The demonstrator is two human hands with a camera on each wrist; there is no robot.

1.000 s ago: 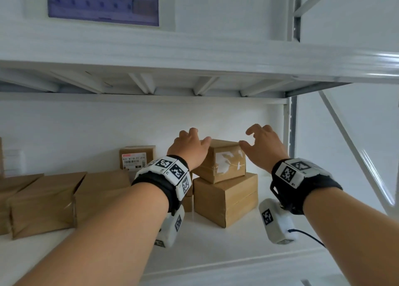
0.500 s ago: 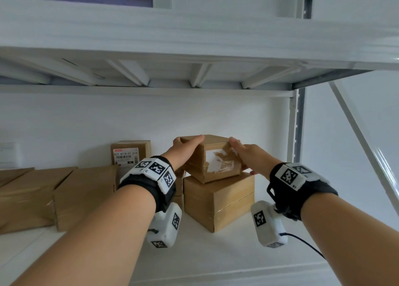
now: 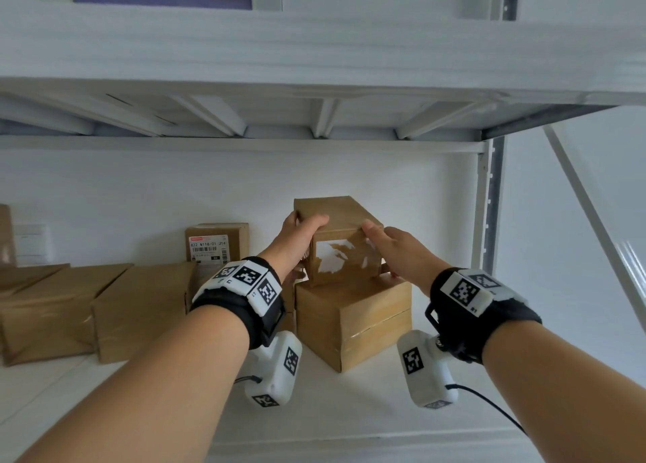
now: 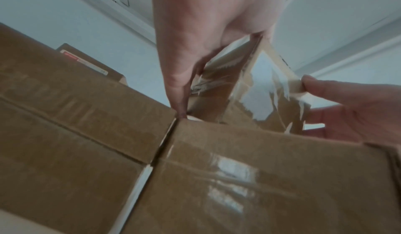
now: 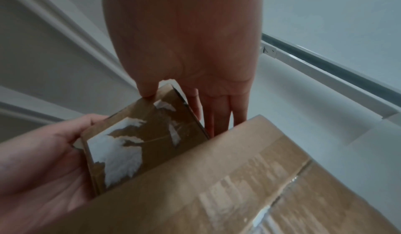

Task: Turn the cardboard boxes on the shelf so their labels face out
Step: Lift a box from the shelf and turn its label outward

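Observation:
A small cardboard box (image 3: 341, 253) with a torn white label on its near face stands tilted on top of a larger plain box (image 3: 353, 319). My left hand (image 3: 300, 233) grips its left side, thumb over the top edge. My right hand (image 3: 391, 249) holds its right side, thumb on the top front corner. The wrist views show the same small box (image 4: 249, 90) (image 5: 139, 141) between both hands, fingers running down its sides. Behind at the left stands a box with a printed label (image 3: 215, 244) that faces out.
Two long plain boxes (image 3: 140, 308) (image 3: 42, 315) lie at the left on the white shelf (image 3: 349, 413). The upper shelf's underside (image 3: 314, 116) is close overhead. A metal upright (image 3: 489, 204) and a diagonal brace (image 3: 590, 218) stand at the right.
Both hands went from reaching over the small top box to gripping its sides. The box has turned and tipped, so its torn-label face now points toward me.

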